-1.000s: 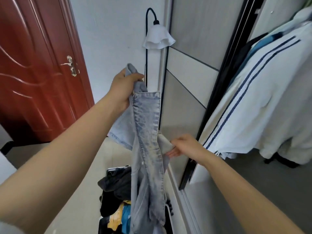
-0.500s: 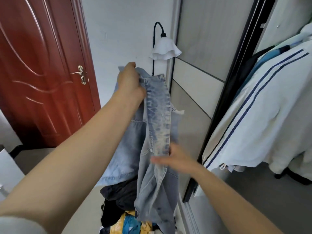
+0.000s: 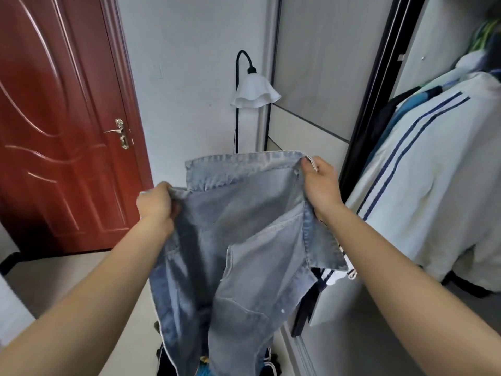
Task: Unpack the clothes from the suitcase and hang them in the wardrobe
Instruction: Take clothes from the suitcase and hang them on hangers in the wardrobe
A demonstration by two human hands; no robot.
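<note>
Denim shirt (image 3: pixel 244 240), light blue and collared, held spread open in mid-air between a person's two bare hands in front of the wardrobe (image 3: pixel 439 33), its tails hanging toward the floor.

The left hand (image 3: pixel 156 204) has its fingers curled round a bunch of cloth at one upper edge of the shirt. The right hand (image 3: pixel 321 183) pinches the other upper edge, by the collar end, between thumb and fingers. The collar is stretched between them and the inside of the garment faces the camera.

No hanger is seen in either hand or in the shirt, so the garment looks to be out of the case but not yet hung: the step in hand appears to be shaking it open and finding its shoulders.

Just beyond the right forearm a white jacket (image 3: pixel 433 185) with navy stripes already hangs in the open wardrobe, with darker garments behind it. Whether these came from the case cannot be told.

Below the shirt's hem, at the bottom edge of view, a scrap of bright blue fabric (image 3: pixel 203 370) and dark cloth suggest more clothes waiting. The suitcase itself cannot be made out.

Behind stand the grey sliding door (image 3: pixel 320 63), a floor lamp (image 3: pixel 254 90) and a red room door (image 3: pixel 54 131).
</note>
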